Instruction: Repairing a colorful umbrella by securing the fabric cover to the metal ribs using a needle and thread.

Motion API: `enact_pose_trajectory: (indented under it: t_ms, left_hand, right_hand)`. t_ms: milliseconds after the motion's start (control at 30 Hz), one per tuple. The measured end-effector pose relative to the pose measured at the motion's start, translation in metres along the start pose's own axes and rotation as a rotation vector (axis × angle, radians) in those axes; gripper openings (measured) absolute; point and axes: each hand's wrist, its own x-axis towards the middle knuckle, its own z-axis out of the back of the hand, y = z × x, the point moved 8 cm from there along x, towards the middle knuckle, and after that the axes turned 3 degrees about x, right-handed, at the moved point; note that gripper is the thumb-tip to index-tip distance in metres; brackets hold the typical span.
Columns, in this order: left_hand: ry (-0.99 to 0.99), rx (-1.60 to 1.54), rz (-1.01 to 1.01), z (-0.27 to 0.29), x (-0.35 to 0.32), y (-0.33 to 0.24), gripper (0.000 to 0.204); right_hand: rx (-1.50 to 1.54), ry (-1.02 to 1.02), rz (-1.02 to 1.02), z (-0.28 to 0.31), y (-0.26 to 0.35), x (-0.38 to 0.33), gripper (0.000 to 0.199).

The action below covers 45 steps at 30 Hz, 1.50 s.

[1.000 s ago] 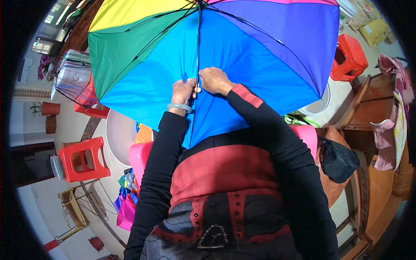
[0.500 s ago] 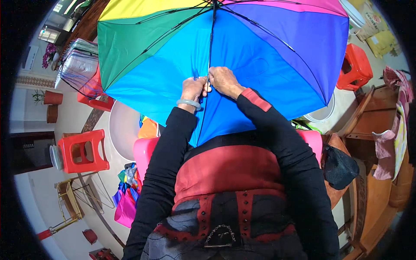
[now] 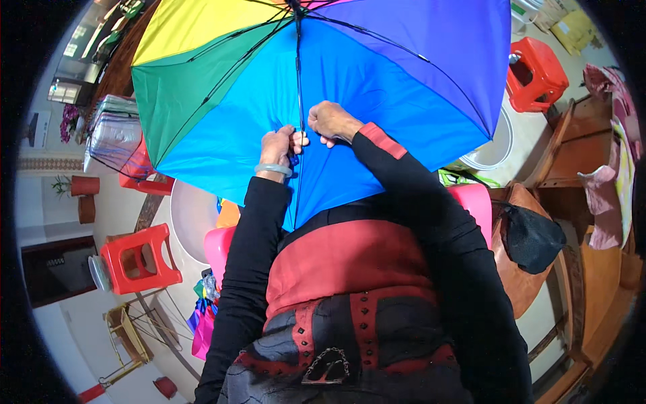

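Observation:
An opened umbrella (image 3: 397, 114) with yellow, green, blue, purple and pink panels spreads before me, its inner side and black ribs facing me. At the blue panel my left hand (image 3: 279, 147), with a pale bangle at the wrist, is closed with its fingers pinching the umbrella beside a thin black rib (image 3: 299, 81). Just to the right of that rib, my right hand (image 3: 333, 122) is curled shut over the blue cloth. Whatever its fingertips hold is too small or hidden to make out. Dark blue bits show by the left fingers.
Red stools (image 3: 140, 259) stand at left, another red stool (image 3: 537, 74) at upper right. Folded colourful umbrellas (image 3: 204, 316) lie by my left arm. A clear-wrapped stack (image 3: 114, 138) is at upper left. Wooden furniture (image 3: 585, 161) and a black mesh bag (image 3: 531, 239) are at right.
The umbrella and both hands appear shifted left in the view. My right hand has come slightly away from the rib; my left hand stays at it.

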Motion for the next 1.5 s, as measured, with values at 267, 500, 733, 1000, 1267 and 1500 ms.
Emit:
enact_pose_trajectory:
  t_ms: [267, 500, 733, 1000, 1267, 1500]
  left_hand:
    - [0.104, 0.061, 0.015, -0.002, 0.009, 0.003, 0.019]
    - [0.043, 0.052, -0.031, -0.006, 0.005, 0.003, 0.018]
    - [-0.051, -0.039, -0.067, -0.001, 0.005, 0.006, 0.019]
    - [-0.036, -0.113, -0.088, -0.005, 0.001, 0.000, 0.023]
    - [-0.062, 0.476, -0.237, -0.018, 0.005, -0.008, 0.022]
    - [-0.068, 0.015, -0.060, -0.006, 0.003, 0.006, 0.019]
  right_hand:
    - [0.044, 0.006, 0.050, -0.005, 0.002, 0.002, 0.010]
    - [-0.297, -0.315, 0.499, 0.005, 0.030, -0.003, 0.008]
    - [0.410, -0.097, 0.383, 0.107, 0.079, -0.046, 0.018]
    - [0.554, -0.314, 0.481, 0.204, 0.096, -0.176, 0.013]
    - [0.156, 0.068, 0.229, 0.102, 0.087, -0.148, 0.013]
    - [-0.575, -0.155, 0.361, 0.034, 0.058, -0.032, 0.012]
